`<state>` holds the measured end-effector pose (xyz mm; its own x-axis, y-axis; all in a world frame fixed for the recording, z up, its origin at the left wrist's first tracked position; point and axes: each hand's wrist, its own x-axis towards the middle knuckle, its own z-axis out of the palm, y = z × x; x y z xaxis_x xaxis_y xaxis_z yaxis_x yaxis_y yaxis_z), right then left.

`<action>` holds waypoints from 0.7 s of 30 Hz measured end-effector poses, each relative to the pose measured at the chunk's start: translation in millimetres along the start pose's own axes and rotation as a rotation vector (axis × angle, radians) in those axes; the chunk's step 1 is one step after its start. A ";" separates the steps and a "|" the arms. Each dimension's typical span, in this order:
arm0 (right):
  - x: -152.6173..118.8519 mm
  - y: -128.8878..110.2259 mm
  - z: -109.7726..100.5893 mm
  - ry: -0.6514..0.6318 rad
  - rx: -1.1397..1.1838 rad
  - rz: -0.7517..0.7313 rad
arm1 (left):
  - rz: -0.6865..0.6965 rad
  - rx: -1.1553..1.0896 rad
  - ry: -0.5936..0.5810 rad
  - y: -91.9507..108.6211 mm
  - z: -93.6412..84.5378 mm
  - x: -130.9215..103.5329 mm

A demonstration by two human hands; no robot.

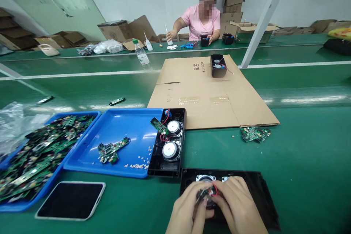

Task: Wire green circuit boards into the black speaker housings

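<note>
Presently, left hand: thumb and fingers closed on a small circuit board, held above the near housing; the fingers partly hide the board.
Right hand: fingers bent together at a red wire beside the board; whether they grip the wire or the board's end cannot be told.
Near housing: black, open side up on the green table, beneath both hands; a speaker driver shows just beyond the fingertips.
Second housing: black, overlapping the right side of the blue tray; contains two round drivers and red leads, with a wired board across its left wall.
Blue tray: carries a cluster of boards and small pale parts.
Filled tray: at left, heaped with boards.
Phone: screen up, in front of the trays.
Cardboard sheet: beyond the second housing; bears a black speaker box.
Co-worker: behind the far bench, one hand at a white bottle.
</note>
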<state>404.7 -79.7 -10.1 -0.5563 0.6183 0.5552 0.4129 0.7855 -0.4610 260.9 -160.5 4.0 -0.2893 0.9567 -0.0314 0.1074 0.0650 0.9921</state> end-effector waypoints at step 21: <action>-15.5 4.5 -9.4 -0.207 0.321 0.115 | 0.106 0.439 -0.229 6.0 -31.3 22.8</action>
<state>421.9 -85.5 -14.2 -0.6667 0.6573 0.3513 0.2528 0.6428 -0.7231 225.2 -147.1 13.0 -0.0444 0.9990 -0.0078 0.5287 0.0301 0.8483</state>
